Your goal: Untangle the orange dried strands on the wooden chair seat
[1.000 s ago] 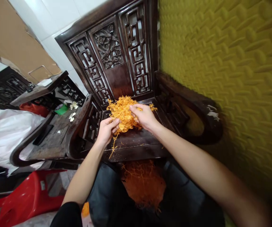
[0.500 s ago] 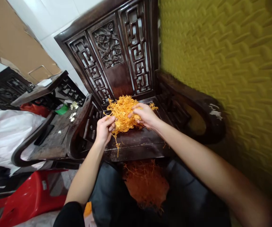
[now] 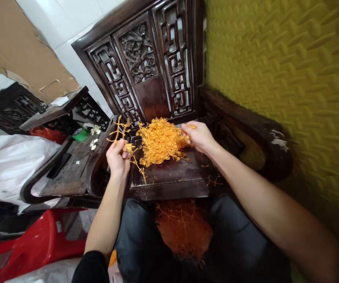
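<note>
Grasping forked orange twigs (image 3: pixel 118 133) in the left hand (image 3: pixel 117 160), beside the left edge of a dark wooden seat (image 3: pixel 169 173) — and pinching an orange tuft (image 3: pixel 187 139) in the right hand (image 3: pixel 200 137), toward the back right corner. Working either side of a frilly orange heap (image 3: pixel 160 142), piled nearer the back edge than the front edge. Facing a carved chair back (image 3: pixel 153 98). Parting dark-trousered knees (image 3: pixel 136 232) below the front edge — around a reddish-brown bundle (image 3: pixel 184 236) strewn with fine strands.

My sprigs (image 3: pixel 161 142) are orange at centre, the fretted chair back (image 3: pixel 153 96) dark brown, the upper-right embossed panel (image 3: pixel 278 70) mustard.
</note>
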### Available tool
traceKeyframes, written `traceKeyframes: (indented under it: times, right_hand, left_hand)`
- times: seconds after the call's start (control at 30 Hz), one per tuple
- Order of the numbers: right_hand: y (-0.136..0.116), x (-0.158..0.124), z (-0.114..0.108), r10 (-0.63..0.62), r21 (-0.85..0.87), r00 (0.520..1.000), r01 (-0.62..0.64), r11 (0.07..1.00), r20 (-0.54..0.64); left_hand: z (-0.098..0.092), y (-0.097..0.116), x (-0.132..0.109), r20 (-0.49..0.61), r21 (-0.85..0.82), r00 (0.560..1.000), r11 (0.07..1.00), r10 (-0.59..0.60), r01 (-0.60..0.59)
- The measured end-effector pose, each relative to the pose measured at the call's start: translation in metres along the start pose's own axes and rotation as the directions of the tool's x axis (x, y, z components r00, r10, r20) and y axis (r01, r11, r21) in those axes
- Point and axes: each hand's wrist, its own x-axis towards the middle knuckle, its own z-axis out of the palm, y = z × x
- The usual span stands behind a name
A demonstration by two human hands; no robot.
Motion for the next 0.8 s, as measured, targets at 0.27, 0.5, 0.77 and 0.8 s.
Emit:
traceKeyframes:
  times: [0.27,0.5,0.77,0.8]
  right_hand:
    - [-0.015,-0.06,0.052,-0.048,-0.084,0.875,0.101,0.991,0.481]
    - [-0.011,-0.017,0.003,-0.121,-0.162,0.992,0.114,0.98,-0.032]
    - [-0.014,0.0,-0.03,0.011,0.22,0.994,0.013,0.975,-0.11]
    - [-0.014,0.0,-0.029,0.015,0.225,0.994,0.01,0.974,-0.11]
  left_hand:
    - [0.027,-0.032,-0.028,0.203,0.293,0.979,0.952,0.025,-0.085]
    - [0.009,0.041,-0.025,-0.034,-0.289,0.962,0.918,0.272,-0.27]
    - [0.016,0.037,-0.071,0.287,-0.404,0.94,0.867,-0.183,0.292]
    - [0.014,0.038,-0.072,0.281,-0.386,0.943,0.879,-0.177,0.28]
